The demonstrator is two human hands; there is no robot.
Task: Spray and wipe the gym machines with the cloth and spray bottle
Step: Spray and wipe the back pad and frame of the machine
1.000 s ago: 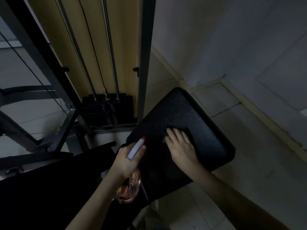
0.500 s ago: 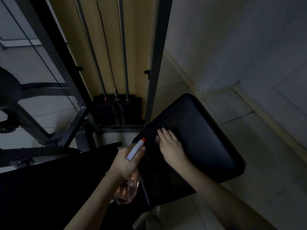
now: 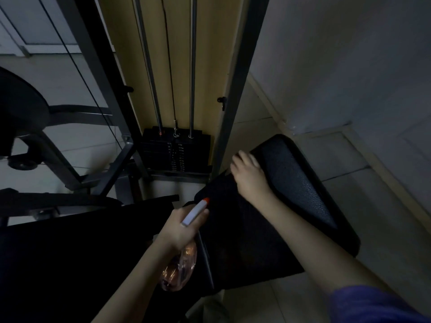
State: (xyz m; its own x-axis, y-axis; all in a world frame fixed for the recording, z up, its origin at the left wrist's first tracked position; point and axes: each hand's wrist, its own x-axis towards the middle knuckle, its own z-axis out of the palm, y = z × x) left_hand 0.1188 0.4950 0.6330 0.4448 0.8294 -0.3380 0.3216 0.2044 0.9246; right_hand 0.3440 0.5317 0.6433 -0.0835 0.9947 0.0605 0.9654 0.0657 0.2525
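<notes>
Two hands [image 3: 183,230] [image 3: 249,177], one spray bottle [image 3: 180,270], one pad [image 3: 303,183]

A: room?
B: dim, low light. pale tiled floor [image 3: 384,241], grout lines visible, carries on at far left too
A: walls?
B: plain grey wall [image 3: 338,54] on the right, light skirting [image 3: 281,118] along its base, wall corner juts out mid-frame

The left hand [image 3: 180,229] is gripping the spray bottle [image 3: 179,269] by its neck, fingers curling round it just under the nozzle head, the bare forearm coming up from the lower left. The right arm is reaching forward past that grip, forearm bare, a purple sleeve [image 3: 373,304] covering the upper arm. The right hand [image 3: 248,176] is lying palm down, fingers bending at the knuckles, tips hidden
</notes>
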